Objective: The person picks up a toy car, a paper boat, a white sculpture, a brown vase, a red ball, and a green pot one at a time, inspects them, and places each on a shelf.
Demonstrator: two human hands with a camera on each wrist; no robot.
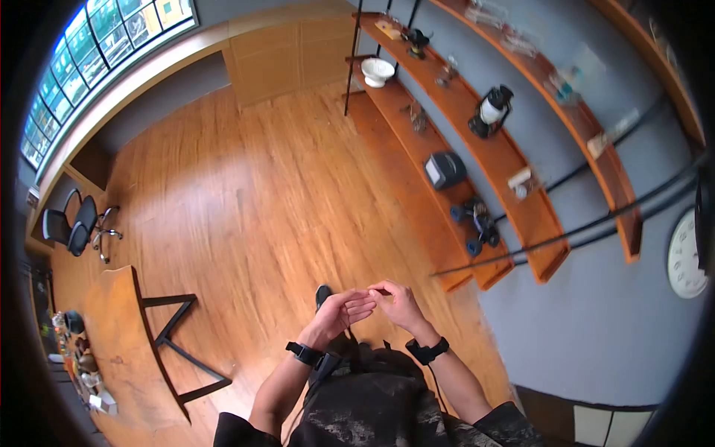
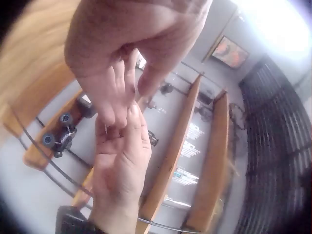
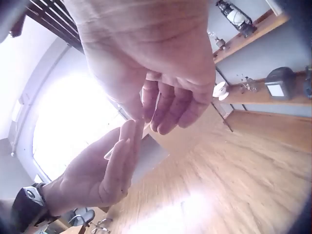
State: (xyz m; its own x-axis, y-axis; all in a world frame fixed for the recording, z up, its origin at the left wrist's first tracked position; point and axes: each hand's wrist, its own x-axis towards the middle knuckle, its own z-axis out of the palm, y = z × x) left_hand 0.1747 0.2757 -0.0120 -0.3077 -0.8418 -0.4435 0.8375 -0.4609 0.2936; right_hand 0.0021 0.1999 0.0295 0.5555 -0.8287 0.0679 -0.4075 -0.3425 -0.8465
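In front of the body, my two hands meet at the fingertips. The left hand (image 1: pixel 344 311) has its palm turned up and its fingers nearly straight, reaching to the right. From the other side the right hand (image 1: pixel 398 307) pinches the left fingertips between thumb and forefinger, its other fingers loosely curled. The left wrist view shows the right thumb (image 2: pixel 133 117) against the left fingers (image 2: pixel 117 92). Seen from the right wrist, the left hand (image 3: pixel 100 168) comes up from below to the right fingertips. Black straps circle both wrists.
To the right, wooden shelves (image 1: pixel 521 216) carry a white bowl (image 1: pixel 377 71), a lantern (image 1: pixel 491 110) and a toy car (image 1: pixel 477 226). A wooden table (image 1: pixel 134 350) with black legs stands left, an office chair (image 1: pixel 78 227) behind it. Wooden floor (image 1: pixel 261 194) stretches ahead.
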